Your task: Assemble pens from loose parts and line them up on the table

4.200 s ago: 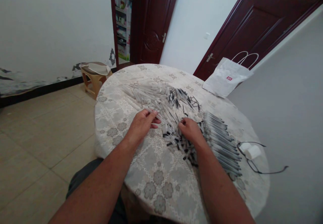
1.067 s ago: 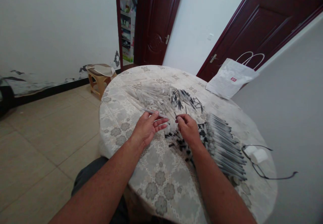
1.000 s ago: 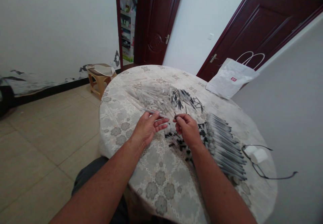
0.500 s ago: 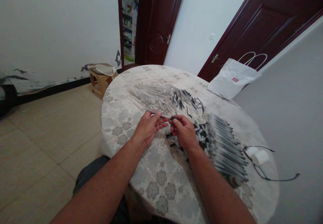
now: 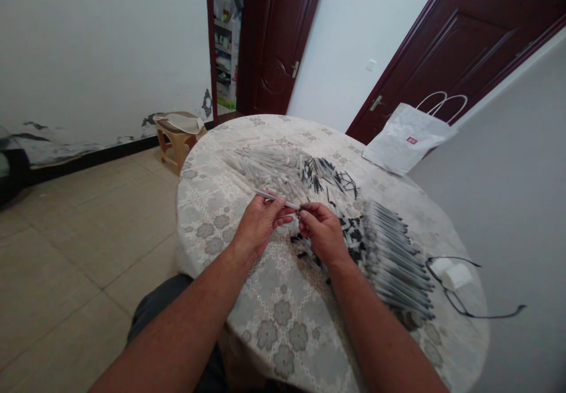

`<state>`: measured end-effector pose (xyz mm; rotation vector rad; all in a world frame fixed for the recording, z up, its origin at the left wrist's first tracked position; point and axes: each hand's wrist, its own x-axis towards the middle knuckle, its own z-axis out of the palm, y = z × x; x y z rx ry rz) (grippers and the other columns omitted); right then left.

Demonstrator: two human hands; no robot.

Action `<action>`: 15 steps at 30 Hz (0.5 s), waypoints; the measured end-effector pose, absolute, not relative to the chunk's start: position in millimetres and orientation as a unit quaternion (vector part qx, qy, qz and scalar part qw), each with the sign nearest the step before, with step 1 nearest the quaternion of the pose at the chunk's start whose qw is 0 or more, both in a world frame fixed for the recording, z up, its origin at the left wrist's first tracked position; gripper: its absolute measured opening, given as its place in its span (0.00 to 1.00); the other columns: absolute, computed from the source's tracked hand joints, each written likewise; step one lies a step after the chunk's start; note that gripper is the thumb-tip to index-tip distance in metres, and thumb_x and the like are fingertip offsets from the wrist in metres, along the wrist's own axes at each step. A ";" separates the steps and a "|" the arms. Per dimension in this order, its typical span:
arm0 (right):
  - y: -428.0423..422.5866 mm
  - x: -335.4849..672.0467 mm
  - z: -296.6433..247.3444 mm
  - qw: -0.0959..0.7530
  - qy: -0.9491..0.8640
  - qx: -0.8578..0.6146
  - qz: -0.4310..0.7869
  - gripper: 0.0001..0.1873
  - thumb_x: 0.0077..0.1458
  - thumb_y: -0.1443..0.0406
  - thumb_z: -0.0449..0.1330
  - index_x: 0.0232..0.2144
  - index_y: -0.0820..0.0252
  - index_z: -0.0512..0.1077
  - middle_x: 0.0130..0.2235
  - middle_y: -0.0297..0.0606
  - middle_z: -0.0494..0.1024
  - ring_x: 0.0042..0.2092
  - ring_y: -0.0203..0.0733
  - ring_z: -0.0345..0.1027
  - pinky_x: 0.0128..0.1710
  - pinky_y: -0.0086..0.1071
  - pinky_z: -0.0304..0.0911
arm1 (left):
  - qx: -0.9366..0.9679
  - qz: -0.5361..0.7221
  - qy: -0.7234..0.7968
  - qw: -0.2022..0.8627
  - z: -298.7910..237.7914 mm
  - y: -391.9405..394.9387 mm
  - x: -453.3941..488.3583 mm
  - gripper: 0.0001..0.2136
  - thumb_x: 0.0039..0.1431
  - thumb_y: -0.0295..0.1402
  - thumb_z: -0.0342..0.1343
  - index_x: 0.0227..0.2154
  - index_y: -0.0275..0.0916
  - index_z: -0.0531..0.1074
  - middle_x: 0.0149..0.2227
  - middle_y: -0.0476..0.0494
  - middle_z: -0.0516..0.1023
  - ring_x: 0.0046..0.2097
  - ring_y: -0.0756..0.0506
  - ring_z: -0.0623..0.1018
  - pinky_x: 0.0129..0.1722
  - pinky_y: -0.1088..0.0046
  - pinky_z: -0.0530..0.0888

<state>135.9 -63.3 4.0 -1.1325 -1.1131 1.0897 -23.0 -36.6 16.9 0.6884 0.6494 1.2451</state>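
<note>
My left hand [image 5: 260, 219] is closed on a thin whitish pen barrel [image 5: 265, 194], which slants down to the right across its fingers. At the barrel's right end, the fingers of my right hand [image 5: 323, 231] pinch a small dark part; its exact shape is hidden by the fingertips. Behind my hands lies a heap of translucent pen barrels [image 5: 265, 166], with thin black refill-like sticks [image 5: 322, 172] at its right. Black and clear small pen pieces [image 5: 354, 236] are scattered under and beside my right hand. Further right, grey-and-clear pens [image 5: 398, 263] lie in a stacked row.
A flowered cloth covers the round table [image 5: 283, 316]. Eyeglasses [image 5: 460, 307] and a white block-like thing [image 5: 457, 275] lie near its right edge. A white paper bag [image 5: 404, 136] stands at the back right. On the floor at left is a stool [image 5: 174, 145].
Both hands stay almost in the same place, with the barrel still between them. Only slight shifts of the fingers show.
</note>
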 end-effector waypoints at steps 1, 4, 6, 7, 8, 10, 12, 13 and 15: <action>-63.5 136.1 4.2 0.568 -0.484 -0.489 0.451 0.14 0.53 0.58 0.67 0.40 0.57 0.73 0.28 0.30 0.76 0.24 0.32 0.65 0.22 0.26 0.61 | 0.311 0.561 0.295 0.708 17.4 -36.8 -23.2 0.16 0.54 0.32 0.67 0.39 0.39 0.65 0.35 0.45 0.79 0.38 0.44 0.83 0.37 0.68 0.80; -64.9 136.3 5.2 0.558 -0.520 -0.518 0.387 0.14 0.54 0.57 0.66 0.39 0.58 0.74 0.26 0.29 0.75 0.24 0.33 0.65 0.23 0.26 0.62 | 0.313 0.561 0.303 0.704 18.4 -37.2 -23.6 0.17 0.52 0.32 0.68 0.38 0.39 0.66 0.35 0.45 0.80 0.38 0.43 0.83 0.36 0.69 0.80; -65.9 136.2 5.8 0.551 -0.539 -0.536 0.344 0.14 0.55 0.56 0.65 0.40 0.58 0.75 0.26 0.30 0.76 0.25 0.34 0.66 0.24 0.27 0.62 | 0.316 0.561 0.307 0.701 18.5 -37.1 -23.7 0.17 0.52 0.33 0.68 0.38 0.39 0.66 0.34 0.45 0.80 0.37 0.43 0.83 0.36 0.69 0.80; -66.4 136.3 5.9 0.549 -0.544 -0.543 0.330 0.14 0.55 0.56 0.65 0.40 0.58 0.76 0.26 0.30 0.76 0.25 0.34 0.66 0.25 0.27 0.62 | 0.317 0.561 0.308 0.700 18.5 -37.1 -23.8 0.16 0.52 0.33 0.68 0.38 0.39 0.66 0.34 0.45 0.80 0.37 0.44 0.83 0.36 0.69 0.80; -66.7 136.4 6.0 0.545 -0.548 -0.548 0.320 0.14 0.55 0.56 0.65 0.41 0.58 0.76 0.26 0.30 0.76 0.25 0.34 0.66 0.25 0.28 0.62 | 0.318 0.561 0.309 0.699 18.4 -37.1 -23.9 0.16 0.53 0.33 0.68 0.38 0.39 0.66 0.34 0.44 0.80 0.37 0.44 0.83 0.36 0.69 0.80; -67.2 136.9 5.9 0.536 -0.555 -0.558 0.306 0.15 0.56 0.55 0.64 0.41 0.58 0.76 0.25 0.30 0.75 0.24 0.35 0.66 0.25 0.28 0.61 | 0.322 0.560 0.312 0.697 18.7 -37.3 -24.3 0.16 0.53 0.33 0.68 0.38 0.38 0.67 0.34 0.44 0.80 0.36 0.44 0.83 0.36 0.69 0.80; -67.6 137.6 5.8 0.519 -0.571 -0.566 0.291 0.15 0.58 0.53 0.62 0.40 0.58 0.76 0.24 0.30 0.75 0.24 0.35 0.65 0.25 0.28 0.60 | 0.326 0.558 0.315 0.695 19.6 -38.1 -24.7 0.15 0.54 0.33 0.68 0.38 0.38 0.67 0.33 0.44 0.80 0.36 0.44 0.83 0.36 0.69 0.80; -67.9 138.0 5.8 0.508 -0.580 -0.570 0.283 0.15 0.59 0.53 0.60 0.38 0.58 0.76 0.24 0.30 0.74 0.24 0.35 0.65 0.25 0.28 0.60 | 0.328 0.556 0.317 0.695 20.2 -38.7 -24.9 0.14 0.54 0.33 0.67 0.38 0.38 0.67 0.33 0.44 0.80 0.36 0.44 0.83 0.35 0.69 0.80; -68.7 138.2 5.9 0.485 -0.597 -0.578 0.272 0.18 0.62 0.51 0.57 0.33 0.57 0.75 0.22 0.30 0.73 0.23 0.35 0.64 0.25 0.28 0.59 | 0.327 0.552 0.320 0.697 21.0 -39.7 -25.0 0.14 0.54 0.32 0.67 0.38 0.38 0.67 0.32 0.44 0.80 0.35 0.44 0.83 0.35 0.70 0.80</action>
